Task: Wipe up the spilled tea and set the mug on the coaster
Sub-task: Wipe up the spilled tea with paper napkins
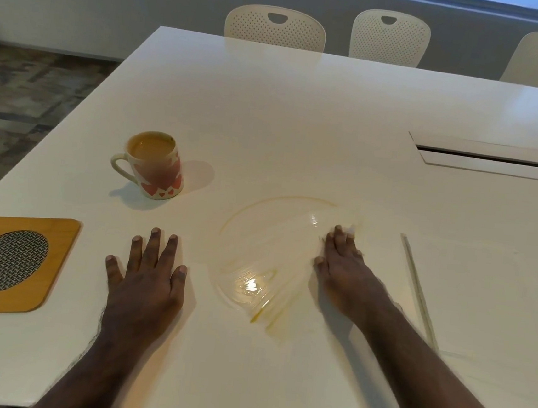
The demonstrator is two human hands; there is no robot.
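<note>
Right hand [342,263] flat at spilled tea's [253,284] right edge; mug [156,166] well left.

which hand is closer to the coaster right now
Left. The left hand lies flat just right of the coaster; the right hand is far across the spill.

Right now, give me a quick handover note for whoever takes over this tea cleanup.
Left hand: flat on the table, empty.
Right hand: pressing something pale, likely a tissue, at the spill's right edge.
Spilled tea: smeared, a wet pool remains near you.
Mug: upright, tea inside, on bare table.
Coaster: far left, empty.
Left to do: finish wiping, then set the mug on the coaster.
</note>
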